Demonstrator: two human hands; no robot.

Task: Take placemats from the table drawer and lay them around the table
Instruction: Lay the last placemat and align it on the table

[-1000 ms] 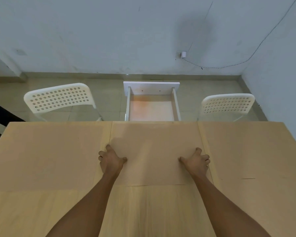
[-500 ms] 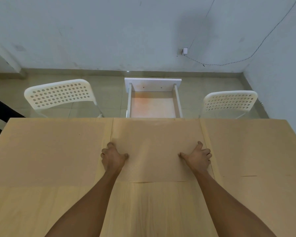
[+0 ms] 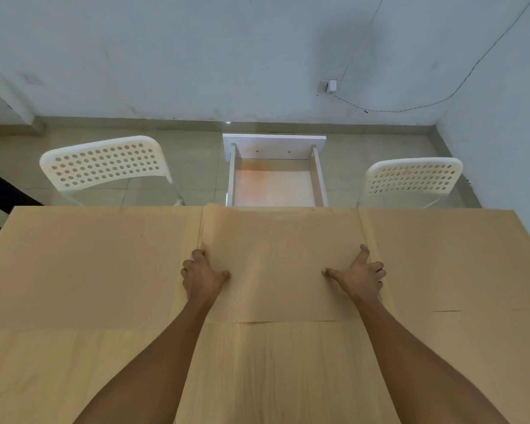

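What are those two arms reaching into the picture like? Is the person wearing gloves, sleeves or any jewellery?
Both arms are bare for as far as the picture shows them: no sleeves reach into view. The left hand and the right hand wear no gloves, and no rings, watch or bracelets show on the fingers or wrists. No markings, cables or straps show on either arm.

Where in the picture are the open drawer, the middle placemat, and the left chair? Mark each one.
open drawer (image 3: 274,186), head view, on its bare floor.
middle placemat (image 3: 277,258), head view, on its centre between the hands.
left chair (image 3: 104,162), head view, on its perforated backrest.
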